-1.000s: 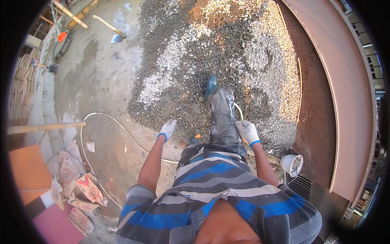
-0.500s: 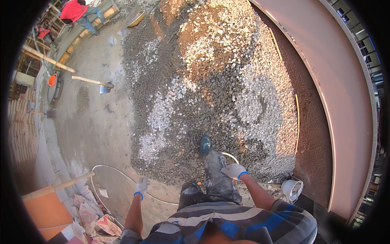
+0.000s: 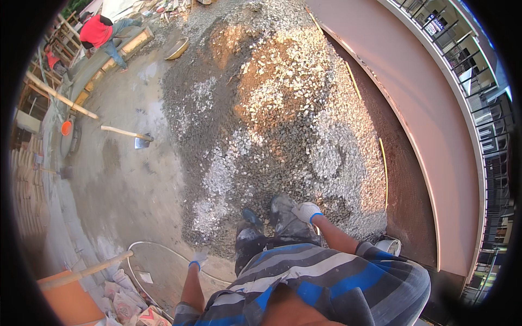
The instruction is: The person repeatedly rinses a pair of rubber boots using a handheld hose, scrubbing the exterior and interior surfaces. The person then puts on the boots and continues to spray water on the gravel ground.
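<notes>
My right hand (image 3: 307,211), in a pale work glove with a blue cuff, is beside my right knee with its fingers curled in. What it holds, if anything, is hidden. A short piece of pale hose (image 3: 317,231) shows just below it. Low on the left hangs my left hand (image 3: 199,257), also gloved, slightly blurred, fingers loosely apart and nothing visible in them. Close by it, a pale hose (image 3: 163,245) curves over the concrete floor and passes toward my legs. A dark rubber boot (image 3: 250,217) stands on the gravel heap (image 3: 283,157) in front of me.
On the left floor lies a hoe (image 3: 142,142) with a wooden handle. A person in red (image 3: 97,31) bends at the far left, near a shallow basin (image 3: 176,49). A white bucket (image 3: 388,247) stands right, beside a long pinkish beam (image 3: 418,108). Stacked sacks (image 3: 27,190) line the left.
My view has turned a little. The forward boot has gone out of sight, and the other now shows on the gravel. My right hand moved up slightly; my left swung down and right.
</notes>
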Action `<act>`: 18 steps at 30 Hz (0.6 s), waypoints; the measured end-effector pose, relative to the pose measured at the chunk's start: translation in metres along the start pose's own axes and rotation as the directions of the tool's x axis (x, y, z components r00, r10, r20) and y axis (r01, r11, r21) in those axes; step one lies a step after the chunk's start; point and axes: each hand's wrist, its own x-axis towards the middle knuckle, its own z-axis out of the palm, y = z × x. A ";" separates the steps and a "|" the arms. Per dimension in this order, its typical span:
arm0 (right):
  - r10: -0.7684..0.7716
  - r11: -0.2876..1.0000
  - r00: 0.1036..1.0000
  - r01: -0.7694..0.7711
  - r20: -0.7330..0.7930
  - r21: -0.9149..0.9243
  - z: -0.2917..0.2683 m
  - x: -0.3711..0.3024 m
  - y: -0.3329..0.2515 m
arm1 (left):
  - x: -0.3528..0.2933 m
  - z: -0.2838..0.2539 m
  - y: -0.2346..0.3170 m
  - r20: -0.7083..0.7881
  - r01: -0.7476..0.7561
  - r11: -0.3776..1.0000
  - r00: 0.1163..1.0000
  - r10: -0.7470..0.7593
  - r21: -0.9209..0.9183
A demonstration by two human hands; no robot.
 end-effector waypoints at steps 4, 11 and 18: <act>-0.143 0.963 0.931 0.209 -0.336 0.170 -0.077 -0.003 -0.082 | 0.079 -0.150 0.010 -0.235 -0.275 0.961 0.935 0.267 -0.002; -0.255 0.950 0.681 0.309 -0.686 -0.046 -0.171 -0.119 -0.068 | 0.081 -0.130 0.181 -0.190 -0.295 0.925 0.949 0.253 -0.241; -0.261 0.930 0.547 0.363 -0.795 -0.055 -0.185 -0.018 -0.073 | 0.134 -0.089 0.111 -0.152 -0.224 0.956 0.969 0.196 -0.191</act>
